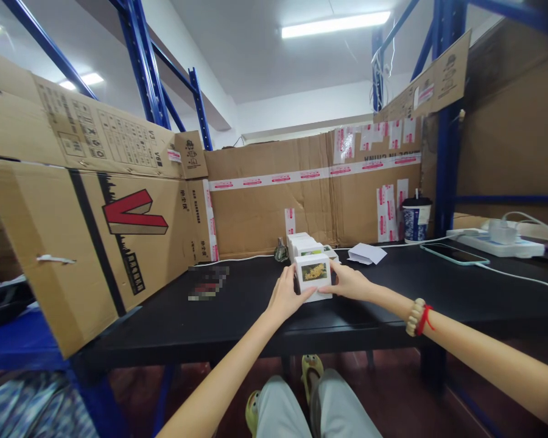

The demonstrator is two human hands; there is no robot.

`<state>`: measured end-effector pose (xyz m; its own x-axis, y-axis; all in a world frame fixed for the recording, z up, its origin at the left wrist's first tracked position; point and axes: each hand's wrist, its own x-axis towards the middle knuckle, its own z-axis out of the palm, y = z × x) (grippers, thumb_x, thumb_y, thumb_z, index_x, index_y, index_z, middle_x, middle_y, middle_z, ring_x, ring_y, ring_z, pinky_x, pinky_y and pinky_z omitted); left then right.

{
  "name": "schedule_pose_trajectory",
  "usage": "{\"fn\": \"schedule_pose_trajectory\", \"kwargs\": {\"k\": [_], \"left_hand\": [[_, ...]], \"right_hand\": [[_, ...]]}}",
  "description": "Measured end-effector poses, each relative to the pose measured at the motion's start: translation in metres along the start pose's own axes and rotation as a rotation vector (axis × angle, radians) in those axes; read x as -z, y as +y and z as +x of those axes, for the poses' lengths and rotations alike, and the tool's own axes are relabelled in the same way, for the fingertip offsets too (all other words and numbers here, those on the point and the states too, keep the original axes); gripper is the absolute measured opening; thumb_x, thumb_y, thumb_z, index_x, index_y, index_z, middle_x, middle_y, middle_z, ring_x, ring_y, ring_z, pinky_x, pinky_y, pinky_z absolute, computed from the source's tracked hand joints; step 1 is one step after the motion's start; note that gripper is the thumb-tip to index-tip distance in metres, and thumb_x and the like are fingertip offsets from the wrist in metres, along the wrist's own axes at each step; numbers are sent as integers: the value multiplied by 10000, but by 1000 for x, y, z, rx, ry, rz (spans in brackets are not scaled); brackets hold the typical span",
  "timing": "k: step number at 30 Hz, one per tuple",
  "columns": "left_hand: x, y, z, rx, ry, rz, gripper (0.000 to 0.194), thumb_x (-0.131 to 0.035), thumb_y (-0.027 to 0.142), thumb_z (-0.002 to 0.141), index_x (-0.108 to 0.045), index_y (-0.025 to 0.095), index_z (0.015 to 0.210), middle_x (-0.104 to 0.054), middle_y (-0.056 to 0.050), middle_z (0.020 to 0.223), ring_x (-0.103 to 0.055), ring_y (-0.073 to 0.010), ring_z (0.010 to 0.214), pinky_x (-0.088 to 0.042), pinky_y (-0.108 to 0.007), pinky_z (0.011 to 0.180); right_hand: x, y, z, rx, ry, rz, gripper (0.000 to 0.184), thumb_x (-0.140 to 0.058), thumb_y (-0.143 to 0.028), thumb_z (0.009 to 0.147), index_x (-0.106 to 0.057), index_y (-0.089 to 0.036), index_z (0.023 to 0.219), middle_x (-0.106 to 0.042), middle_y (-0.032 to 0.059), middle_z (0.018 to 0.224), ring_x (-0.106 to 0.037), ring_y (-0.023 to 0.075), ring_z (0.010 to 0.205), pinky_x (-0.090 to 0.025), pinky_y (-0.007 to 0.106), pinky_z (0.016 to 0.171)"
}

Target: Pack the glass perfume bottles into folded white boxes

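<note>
Between my two hands stands a white card (314, 273) bearing a picture of a yellow animal or plant on a dark green ground; I cannot tell whether it is a single card or a stack. My left hand (287, 293) grips its left side, thumb along the lower front. From the right, my right hand (349, 282) grips the other side, its thumb also at the lower edge. Directly behind it, several more white picture cards (299, 243) stand in a row on the black table (246, 310). Their lower parts are hidden by the front card.
A small glass bottle (281, 250) stands left of the row. To the right lie a folded white paper (366, 253), a phone (454, 253) on a cable and a white power strip (502, 243). A patterned cup (415, 220) stands behind. Cardboard walls (265, 213) enclose the table.
</note>
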<state>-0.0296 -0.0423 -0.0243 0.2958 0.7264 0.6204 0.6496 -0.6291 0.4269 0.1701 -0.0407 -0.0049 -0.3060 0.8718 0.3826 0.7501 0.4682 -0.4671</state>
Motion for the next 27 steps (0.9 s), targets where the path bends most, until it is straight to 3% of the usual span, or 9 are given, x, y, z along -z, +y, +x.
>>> {"fn": "schedule_pose_trajectory", "kwargs": {"k": [3,5,10,13,20,27], "left_hand": [[-5,-3,2,50,6,162,770,-626,472,688,-308,175,1323,-440,-150,1264,-436,-301,1185,-356,-484,960],[-9,-5,4,95,-34,217,800,-603,518,693,-295,168,1342,-368,-182,1338,-374,-335,1241,-314,-513,984],[-16,-8,14,136,-135,303,605,-503,469,795,-401,164,1307,-290,-201,1415,-296,-341,1299,-266,-495,1019],[-19,-9,18,150,-122,334,561,-489,435,813,-427,162,1299,-325,-198,1400,-328,-332,1279,-284,-486,1006],[-23,-16,19,50,17,369,431,-456,436,838,-572,160,1148,-526,-151,1220,-478,-277,1115,-362,-433,935],[-23,-18,19,22,41,361,376,-431,416,858,-649,158,1021,-588,-142,1106,-521,-262,1027,-389,-415,882]], "right_hand": [[3,2,0,-99,94,-140,735,-670,-411,669,-343,-223,1300,-575,98,1157,-603,256,960,-456,327,721],[3,3,3,-140,82,-192,770,-665,-406,676,-321,-201,1333,-544,127,1217,-591,275,1001,-454,340,739],[-2,2,14,-141,-108,-296,315,-553,-373,799,-591,-191,1054,-652,97,1048,-599,256,988,-448,312,735],[-3,1,17,-123,-61,-367,250,-558,-338,806,-621,-174,983,-647,112,1067,-597,260,990,-445,310,737],[-3,10,15,-126,-17,-299,240,-579,-379,791,-646,-261,989,-690,42,924,-616,236,941,-437,307,734],[-2,2,14,-66,-28,-487,266,-533,-417,829,-666,-193,887,-662,110,1003,-627,264,910,-442,308,697]]}}
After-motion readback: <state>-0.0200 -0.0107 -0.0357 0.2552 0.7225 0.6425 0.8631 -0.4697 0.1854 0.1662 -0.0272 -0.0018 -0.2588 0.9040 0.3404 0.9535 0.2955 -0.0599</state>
